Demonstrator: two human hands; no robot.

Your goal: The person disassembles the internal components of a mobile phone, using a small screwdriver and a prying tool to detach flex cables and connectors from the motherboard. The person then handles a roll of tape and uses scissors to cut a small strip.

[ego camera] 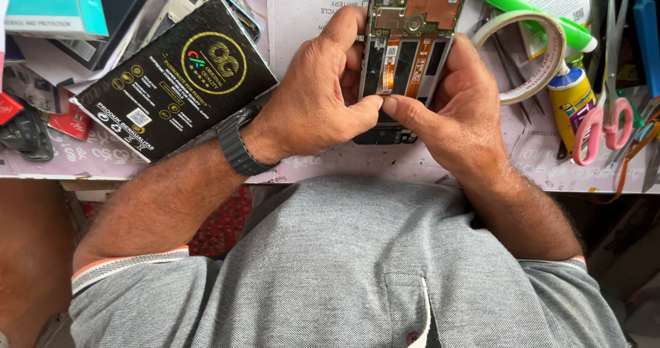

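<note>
Grip: the left hand [313,100] and the right hand [454,107] both clasp the opened black smartphone with its back cover off [405,52], one on each long edge; the thumb tips meet low on its middle, pinching at something too small to make out.
Phone: held just above the pale printed work mat [302,4], lower end toward the person's grey shirt; copper-coloured shielding and green board show at the upper end, two orange flex ribbons run down the dark middle bay.
Done: back is off and the internals lie bare.
Left: the bay looks unfilled and nothing is closed up, so I judge the work mid-way.
Left of hands: a black cardboard box with a gold round emblem [175,80].
Right of hands: a roll of pale tape [529,49], a green-handled tool [536,15], a glue bottle with a blue cap [570,104], pink-handled scissors [608,118].
</note>
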